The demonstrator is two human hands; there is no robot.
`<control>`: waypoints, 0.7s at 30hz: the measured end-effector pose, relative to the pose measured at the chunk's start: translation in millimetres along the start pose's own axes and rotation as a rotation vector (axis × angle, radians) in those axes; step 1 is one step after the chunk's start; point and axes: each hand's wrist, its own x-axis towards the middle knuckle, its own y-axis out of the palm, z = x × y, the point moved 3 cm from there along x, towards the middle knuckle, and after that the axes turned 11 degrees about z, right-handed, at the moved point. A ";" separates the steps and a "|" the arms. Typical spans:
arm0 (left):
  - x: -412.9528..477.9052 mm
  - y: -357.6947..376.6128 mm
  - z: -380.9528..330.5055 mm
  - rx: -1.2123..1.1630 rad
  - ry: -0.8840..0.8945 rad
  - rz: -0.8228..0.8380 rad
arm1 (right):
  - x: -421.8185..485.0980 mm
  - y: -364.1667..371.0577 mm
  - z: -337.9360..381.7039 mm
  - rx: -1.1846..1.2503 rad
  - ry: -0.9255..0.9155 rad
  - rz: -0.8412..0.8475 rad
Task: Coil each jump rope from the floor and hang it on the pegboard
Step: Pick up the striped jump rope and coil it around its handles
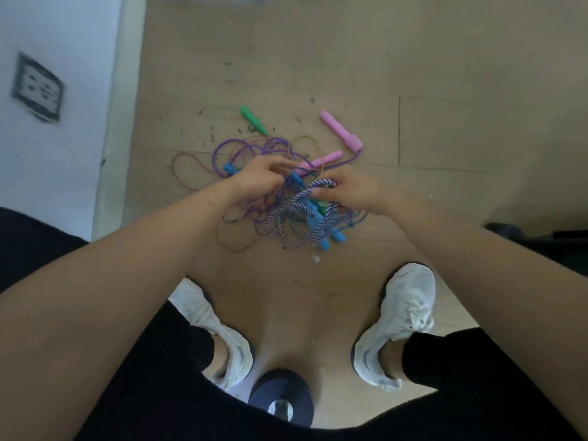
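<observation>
- Jump ropes (286, 198) lie in one tangled heap on the wooden floor (445, 74), just ahead of the person's two white shoes (410, 310) (several cords cross so closely that where each one runs cannot be told).
- Right hand (353, 192) sits over the right of the heap, fingers curled closed around a loop of the purple-and-white braided rope (302, 198), lifted a little above the pile.
- Left hand (261, 176) hovers over the heap's left, fingers bent and partly closed among the cords beside a blue handle (230, 168); whether it truly grips one I cannot tell.
- Two pink handles (342, 130) lie at the far right edge of the heap.
- Green handle (253, 120) lies at the far left edge, apart from the hands.
- Two more blue handles (321, 230) rest on the near side, under the braided loops.
</observation>
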 end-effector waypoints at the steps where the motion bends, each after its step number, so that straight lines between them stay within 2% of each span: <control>1: -10.3 2.5 -16.7 -0.060 0.040 0.052 | -8.0 -7.3 13.7 0.006 -0.028 -0.001; 3: -33.4 10.1 -47.4 -0.201 0.080 0.191 | -25.3 -21.0 39.5 -0.010 -0.080 -0.029; 6: -65.4 18.7 -77.4 -0.218 0.152 0.317 | -53.7 -41.7 76.0 0.019 -0.129 -0.115; 11: -94.7 11.6 -93.7 -0.007 0.367 0.120 | -96.6 -64.7 122.0 -0.008 -0.214 -0.305; 18: -148.5 -29.7 -107.1 0.106 0.428 0.033 | -130.1 -93.1 172.0 0.006 -0.325 -0.556; 21: -171.8 -46.4 -109.3 0.179 0.425 -0.034 | -146.0 -111.3 199.8 0.097 -0.383 -0.685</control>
